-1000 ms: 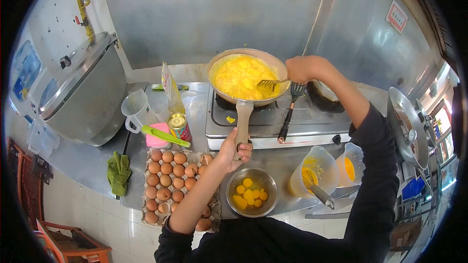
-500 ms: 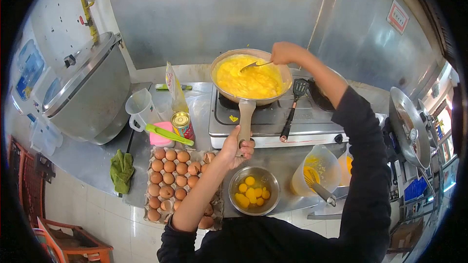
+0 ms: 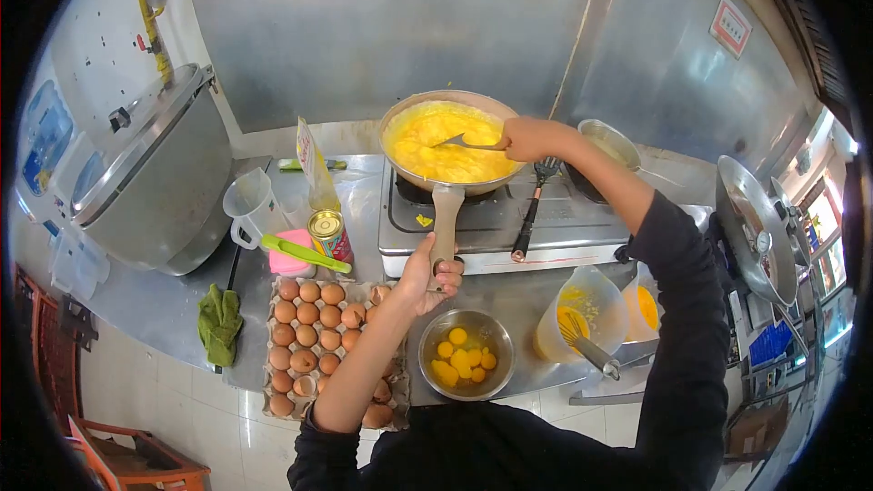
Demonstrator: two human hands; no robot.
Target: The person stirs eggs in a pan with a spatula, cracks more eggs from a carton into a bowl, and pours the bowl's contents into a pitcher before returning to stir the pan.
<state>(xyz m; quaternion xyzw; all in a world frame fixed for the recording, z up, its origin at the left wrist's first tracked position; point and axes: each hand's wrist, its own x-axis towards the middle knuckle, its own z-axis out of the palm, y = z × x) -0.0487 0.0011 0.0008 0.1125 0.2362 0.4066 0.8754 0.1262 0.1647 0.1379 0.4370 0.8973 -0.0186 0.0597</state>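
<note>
My left hand [image 3: 431, 275] is wrapped around the beige handle [image 3: 446, 218] of a frying pan [image 3: 473, 188], which sits over the left burner. Loose yellow egg [image 3: 436, 159], soft and partly set, fills much of the pan. Over the pan's right side, my right hand [image 3: 527, 139] grips a grey spatula-like utensil [image 3: 468, 143]; its head dips into the egg, so its exact shape is hard to make out. A black slotted turner [image 3: 532, 209] rests on the gas stove [image 3: 582, 241], just below my right forearm.
A steel bowl [image 3: 506, 371] of cracked eggs and an egg tray [image 3: 405, 400] stand in front. Right of them, a plastic jug [image 3: 611, 309] holds a whisk [image 3: 591, 350]. A can [image 3: 329, 235] and a large pot [image 3: 173, 182] are left; another pan [image 3: 759, 236] is far right.
My right hand has come lower and slightly left, bringing the utensil across the egg toward the pan's middle. My left hand keeps its hold on the handle. The whole view has shifted slightly.
</note>
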